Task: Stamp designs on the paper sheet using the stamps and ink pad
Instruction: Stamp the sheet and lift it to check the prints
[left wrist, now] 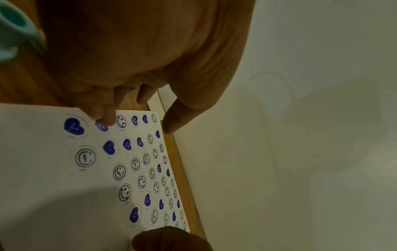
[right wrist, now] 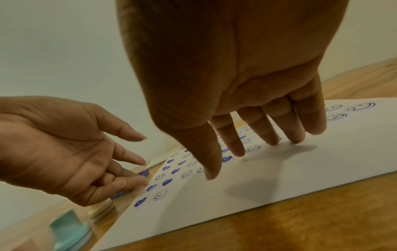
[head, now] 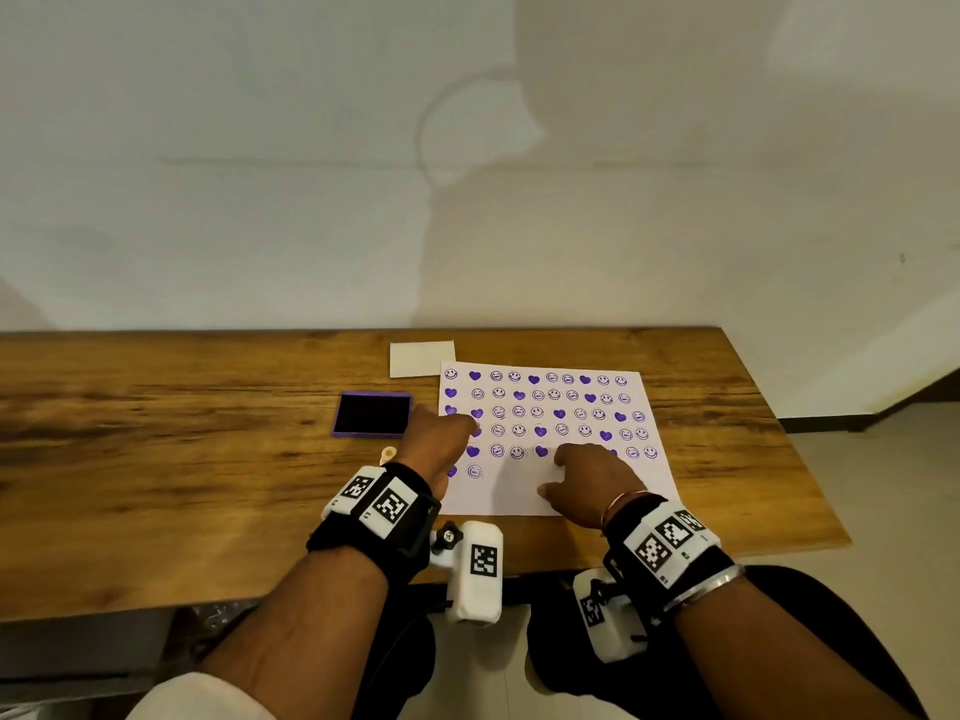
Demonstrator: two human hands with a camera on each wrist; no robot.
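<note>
A white paper sheet (head: 519, 491) lies on the wooden table (head: 156, 459), covered with rows of purple hearts and smiley prints; its near strip is blank. My left hand (head: 449, 433) holds nothing, and its relaxed fingers (left wrist: 107, 117) touch the sheet's left edge. Straight fingertips (right wrist: 272, 141) of my right hand (head: 582, 465) press on the sheet (right wrist: 279, 178) near its middle. The open purple ink pad (head: 372, 414) sits left of the paper. A teal stamp (right wrist: 68, 234) and a cream stamp (right wrist: 103, 210) stand beside the paper's left edge, near my left wrist.
A small white card (head: 422, 358) lies at the back, touching the sheet's far left corner. The table's back edge meets a plain wall. Bare wood stretches to the left of the ink pad. The table's right edge is close to the paper.
</note>
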